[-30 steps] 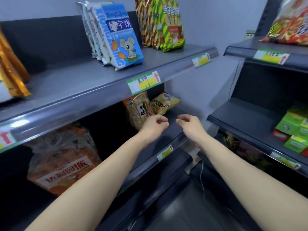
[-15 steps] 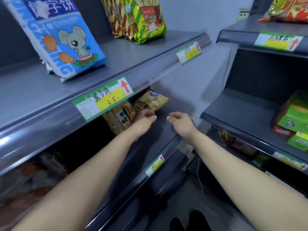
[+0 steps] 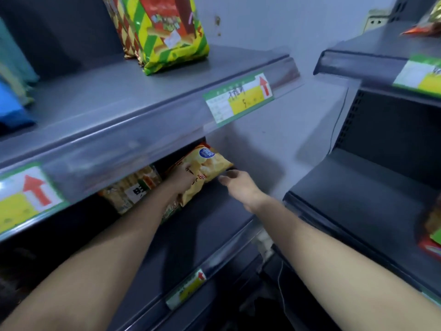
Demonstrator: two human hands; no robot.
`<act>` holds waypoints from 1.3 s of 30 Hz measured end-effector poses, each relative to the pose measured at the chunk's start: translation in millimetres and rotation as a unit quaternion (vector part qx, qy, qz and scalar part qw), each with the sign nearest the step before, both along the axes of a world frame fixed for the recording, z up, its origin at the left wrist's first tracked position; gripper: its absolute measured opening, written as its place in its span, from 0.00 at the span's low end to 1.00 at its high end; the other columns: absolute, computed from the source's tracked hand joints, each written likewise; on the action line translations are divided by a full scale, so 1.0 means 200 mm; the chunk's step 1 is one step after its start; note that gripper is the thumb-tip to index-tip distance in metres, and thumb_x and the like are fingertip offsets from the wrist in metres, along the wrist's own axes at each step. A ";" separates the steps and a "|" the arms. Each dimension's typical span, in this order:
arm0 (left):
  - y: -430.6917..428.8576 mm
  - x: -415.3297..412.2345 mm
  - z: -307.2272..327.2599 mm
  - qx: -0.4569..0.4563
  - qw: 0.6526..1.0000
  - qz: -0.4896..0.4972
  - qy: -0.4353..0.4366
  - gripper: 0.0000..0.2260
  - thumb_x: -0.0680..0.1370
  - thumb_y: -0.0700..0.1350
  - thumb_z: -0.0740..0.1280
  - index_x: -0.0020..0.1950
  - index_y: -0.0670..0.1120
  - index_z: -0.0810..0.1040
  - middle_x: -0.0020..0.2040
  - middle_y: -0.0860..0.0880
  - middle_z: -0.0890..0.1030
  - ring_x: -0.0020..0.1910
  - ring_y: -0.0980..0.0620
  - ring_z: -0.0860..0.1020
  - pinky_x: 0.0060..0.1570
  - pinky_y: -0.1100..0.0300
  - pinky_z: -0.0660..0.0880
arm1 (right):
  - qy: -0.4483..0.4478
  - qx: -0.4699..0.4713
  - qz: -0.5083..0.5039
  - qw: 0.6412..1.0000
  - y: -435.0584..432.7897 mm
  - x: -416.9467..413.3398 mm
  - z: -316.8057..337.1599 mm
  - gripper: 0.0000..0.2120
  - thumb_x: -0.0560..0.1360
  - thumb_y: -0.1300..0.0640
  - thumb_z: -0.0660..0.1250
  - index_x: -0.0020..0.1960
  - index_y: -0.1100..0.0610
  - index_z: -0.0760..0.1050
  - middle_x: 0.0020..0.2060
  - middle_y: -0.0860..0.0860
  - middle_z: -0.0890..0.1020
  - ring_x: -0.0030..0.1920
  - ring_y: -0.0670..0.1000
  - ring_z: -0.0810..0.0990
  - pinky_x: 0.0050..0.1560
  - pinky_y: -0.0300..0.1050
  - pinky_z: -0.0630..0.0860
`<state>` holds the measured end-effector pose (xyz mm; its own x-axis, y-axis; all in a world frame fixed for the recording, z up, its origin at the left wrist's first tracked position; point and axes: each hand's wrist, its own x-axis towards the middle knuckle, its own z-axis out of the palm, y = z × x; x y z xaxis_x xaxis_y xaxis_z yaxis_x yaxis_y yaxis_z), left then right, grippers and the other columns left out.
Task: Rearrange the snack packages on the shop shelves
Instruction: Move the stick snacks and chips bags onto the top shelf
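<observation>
A: Head view, quick pass. Left hand point(image 3: 182, 179) has its fingers curled onto the left part of the yellow chip bag point(image 3: 207, 163); reads as a grip. Right hand point(image 3: 238, 185) is loose, fingers out, holding nothing, just beside the bag's lower right edge. Contact there? Can't tell.

B: Where's the bag?

A: Middle shelf point(image 3: 214, 225), far back, right end, lying tilted under the lip of the upper shelf point(image 3: 107, 103).

B: Step?

A: Looks like pulling out or resetting that bag. To do it well: get the right hand under the free end, lift with both, light squeeze only, since it's a puffed bag and chips break. Mind the rice cracker pack point(image 3: 136, 189) just beside it on the left; a sideways drag could tip it.

B: What's on the shelves?

A: Middle: those two, plus a sliver of another pack below the left forearm, mostly hidden. Upper: green-yellow striped bags point(image 3: 167, 32) standing at the back, blue packs point(image 3: 12, 108) at the left edge, price label point(image 3: 238, 99) on the rail. Right-hand unit point(image 3: 358, 187): scraps of packs at the frame edge, too cropped to name.
</observation>
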<state>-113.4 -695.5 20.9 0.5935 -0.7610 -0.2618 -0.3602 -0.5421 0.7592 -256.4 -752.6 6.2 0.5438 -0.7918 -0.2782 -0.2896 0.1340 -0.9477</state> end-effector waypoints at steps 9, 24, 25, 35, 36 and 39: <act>-0.20 -0.02 -0.14 0.041 0.999 0.016 -0.026 0.24 0.77 0.36 0.61 0.73 0.44 0.64 0.68 0.43 0.71 0.67 0.43 0.70 0.66 0.54 0.68 | -0.016 0.117 0.051 0.992 -0.19 0.08 -0.13 0.06 0.79 0.59 0.62 0.56 0.54 0.71 0.38 0.49 0.76 0.34 0.43 0.76 0.31 0.31 0.73; -0.26 0.01 -0.22 0.062 0.990 0.116 -0.045 0.04 0.76 0.41 0.66 0.47 0.45 0.71 0.56 0.41 0.77 0.51 0.47 0.75 0.49 0.56 0.73 | -0.062 0.220 0.042 0.973 -0.35 0.10 -0.20 0.09 0.80 0.60 0.59 0.59 0.53 0.68 0.49 0.48 0.77 0.40 0.43 0.75 0.43 0.39 0.75; -0.25 -0.01 -0.22 0.051 0.990 0.124 -0.035 0.04 0.76 0.41 0.66 0.45 0.45 0.71 0.56 0.40 0.78 0.49 0.48 0.75 0.49 0.55 0.73 | -0.066 0.221 0.037 0.972 -0.35 0.09 -0.21 0.06 0.80 0.61 0.59 0.56 0.53 0.68 0.46 0.47 0.78 0.38 0.42 0.76 0.35 0.37 0.74; -0.06 -0.27 -0.13 -0.029 0.986 0.126 0.101 0.11 0.77 0.36 0.63 0.58 0.40 0.76 0.57 0.40 0.80 0.38 0.52 0.78 0.34 0.62 0.75 | -0.083 0.193 0.012 0.978 -0.25 -0.08 -0.14 0.23 0.76 0.58 0.63 0.70 0.49 0.64 0.51 0.55 0.84 0.49 0.57 0.84 0.55 0.62 0.78; -0.02 -0.29 -0.11 -0.035 0.987 0.124 0.095 0.10 0.78 0.36 0.62 0.57 0.41 0.77 0.54 0.41 0.81 0.35 0.54 0.77 0.31 0.63 0.73 | -0.086 0.190 0.013 0.978 -0.22 -0.11 -0.12 0.22 0.76 0.56 0.64 0.69 0.49 0.65 0.50 0.55 0.85 0.48 0.57 0.85 0.53 0.62 0.79; 0.12 -0.35 -0.04 -0.055 0.988 0.122 0.083 0.11 0.78 0.36 0.61 0.59 0.40 0.77 0.52 0.42 0.81 0.37 0.52 0.77 0.29 0.66 0.73 | -0.101 0.183 0.015 0.978 -0.08 -0.16 -0.06 0.17 0.77 0.49 0.62 0.65 0.50 0.70 0.48 0.55 0.85 0.47 0.57 0.85 0.50 0.57 0.81</act>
